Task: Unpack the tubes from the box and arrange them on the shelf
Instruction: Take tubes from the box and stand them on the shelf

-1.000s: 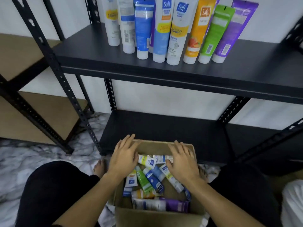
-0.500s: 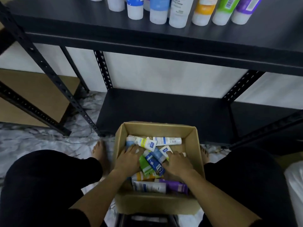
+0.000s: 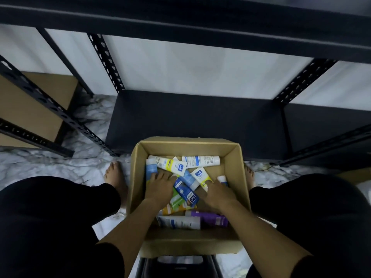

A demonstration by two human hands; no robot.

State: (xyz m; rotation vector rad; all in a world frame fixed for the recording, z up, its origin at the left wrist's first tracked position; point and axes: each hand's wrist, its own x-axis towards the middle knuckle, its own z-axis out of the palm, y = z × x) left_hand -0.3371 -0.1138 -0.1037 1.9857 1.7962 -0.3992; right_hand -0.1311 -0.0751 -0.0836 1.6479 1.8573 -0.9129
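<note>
Marbled floor lies under you, and your two hands are down inside the cardboard box between your knees. Your left hand rests palm-down on the heap of tubes, fingers fairly straight and spread over a blue-and-white tube; no closed grip shows. Your right hand lies on the right side of the heap, fingertips touching a white-and-yellow tube; I cannot tell whether that grip has closed on anything. More tubes lie crosswise around both hands, a purple one nearest you. Beyond the box sits the bare lower shelf of the black rack, its upper shelf edge across the top.
</note>
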